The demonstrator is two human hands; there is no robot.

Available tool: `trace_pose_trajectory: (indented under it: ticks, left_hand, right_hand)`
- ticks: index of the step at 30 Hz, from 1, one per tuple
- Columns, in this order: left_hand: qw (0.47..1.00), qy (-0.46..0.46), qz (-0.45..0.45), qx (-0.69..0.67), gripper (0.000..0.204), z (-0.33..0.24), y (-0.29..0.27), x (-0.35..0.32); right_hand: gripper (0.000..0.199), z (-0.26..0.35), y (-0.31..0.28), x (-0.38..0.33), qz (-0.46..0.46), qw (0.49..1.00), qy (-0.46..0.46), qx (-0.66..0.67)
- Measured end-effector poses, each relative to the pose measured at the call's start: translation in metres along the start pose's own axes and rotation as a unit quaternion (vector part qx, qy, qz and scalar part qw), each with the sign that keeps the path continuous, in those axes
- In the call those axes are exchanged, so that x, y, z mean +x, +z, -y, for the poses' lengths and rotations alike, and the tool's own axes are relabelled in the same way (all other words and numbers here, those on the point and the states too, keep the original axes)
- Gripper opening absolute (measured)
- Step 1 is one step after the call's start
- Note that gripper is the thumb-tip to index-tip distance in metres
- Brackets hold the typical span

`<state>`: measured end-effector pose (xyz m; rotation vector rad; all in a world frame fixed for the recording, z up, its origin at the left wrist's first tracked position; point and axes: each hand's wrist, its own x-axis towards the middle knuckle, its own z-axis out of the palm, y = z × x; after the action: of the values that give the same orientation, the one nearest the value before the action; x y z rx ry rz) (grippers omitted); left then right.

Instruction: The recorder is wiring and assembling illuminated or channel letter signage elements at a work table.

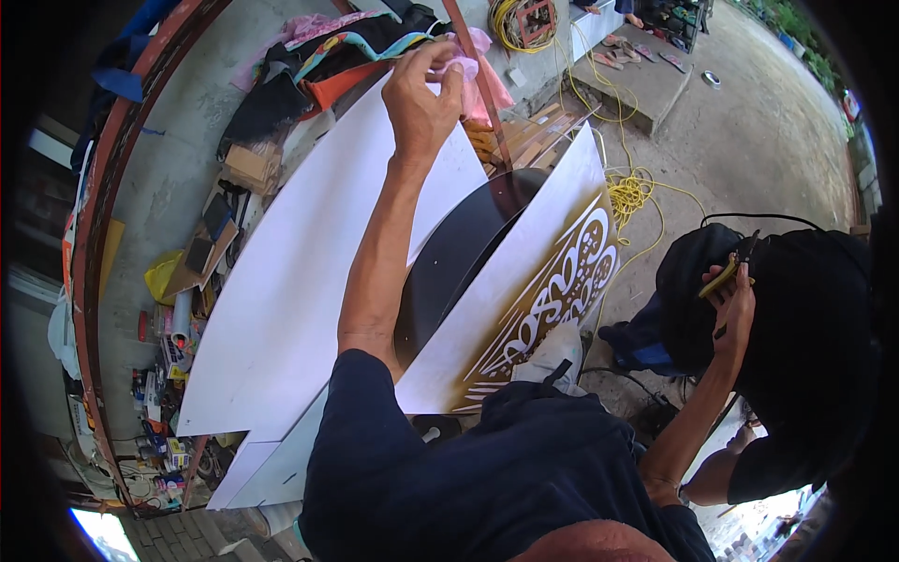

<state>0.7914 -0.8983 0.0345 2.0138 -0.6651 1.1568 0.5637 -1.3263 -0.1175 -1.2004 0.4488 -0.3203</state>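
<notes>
Pliers (719, 280) lay tilted in our right hand (735, 304), fingers curled round the handles, nose pointing away and rightward, while our left hand (421, 105) seemingly pinched pink cloth (464, 67).

My work area is a makeshift workshop on the open side of a building. Indicators are as follows. Structure: rough concrete floor (749, 159), grey wall (187, 122), rust-coloured metal post (86, 309). Stock: large white sheets (290, 244) standing on edge, and a patterned panel (562, 281) with brown shading around its white design. Supplies: small boxes (176, 454) heaped with odds and ends along the wall; yellow cord (633, 193) tangled on the floor. Hand tool: pliers (718, 279) in my right hand (733, 304). Surroundings: sandals (607, 59) on a concrete step (651, 89); daylit greenery (801, 33) beyond.
</notes>
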Motion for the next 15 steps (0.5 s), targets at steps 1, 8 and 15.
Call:
trace_pose_trajectory:
  ticks: [1, 8, 15]
  left_hand:
    - [0.999, 0.017, -0.025, 0.031, 0.03, 0.01, 0.014, 0.022]
    - [0.958, -0.174, -0.128, 0.188, 0.07, 0.076, 0.114, 0.147]
    - [0.906, -0.162, -0.292, 0.262, 0.037, 0.093, 0.147, 0.148]
  right_hand:
    - [0.04, 0.0, -0.001, 0.002, 0.001, 1.0, 0.013, -0.008]
    - [0.039, 0.001, 0.017, 0.057, -0.003, 0.999, 0.033, -0.021]
    - [0.047, 0.018, 0.056, 0.176, -0.022, 0.995, 0.093, 0.004]
